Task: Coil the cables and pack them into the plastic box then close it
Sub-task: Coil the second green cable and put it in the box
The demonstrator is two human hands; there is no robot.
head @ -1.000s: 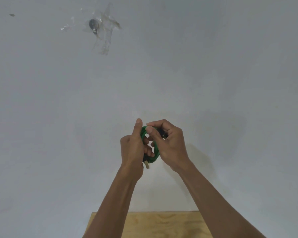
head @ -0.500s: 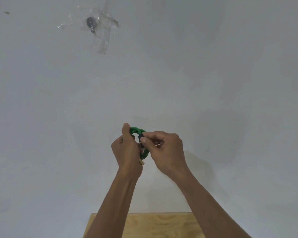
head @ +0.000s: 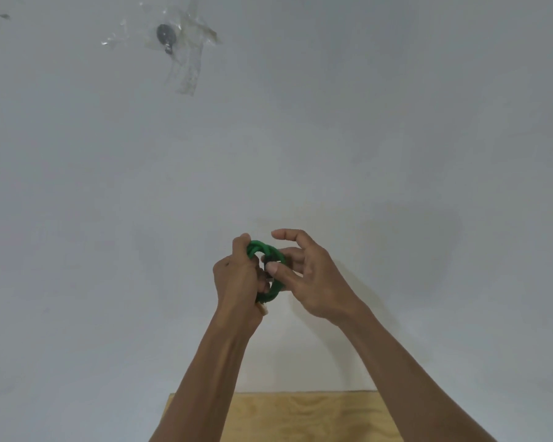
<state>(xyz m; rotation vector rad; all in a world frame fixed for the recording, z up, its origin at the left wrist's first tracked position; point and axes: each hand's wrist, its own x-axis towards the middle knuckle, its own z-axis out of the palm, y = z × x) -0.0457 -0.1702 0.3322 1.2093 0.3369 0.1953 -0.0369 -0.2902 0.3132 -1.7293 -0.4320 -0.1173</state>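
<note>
A green cable (head: 266, 250), wound into a small coil, is held up in front of a grey wall. My left hand (head: 237, 279) is closed around the coil's left side, and a pale connector end (head: 263, 310) sticks out below that fist. My right hand (head: 304, 275) pinches the coil's right side between thumb and middle fingers, with the index finger lifted and spread. The plastic box is out of view.
A light wooden tabletop (head: 300, 416) shows at the bottom edge under my forearms. On the grey wall at upper left, a small round metal fitting (head: 165, 35) is stuck under strips of clear tape.
The coil and both hands have stayed about in place. My right hand's fingers have loosened and spread, the index finger lifting off the cable.
</note>
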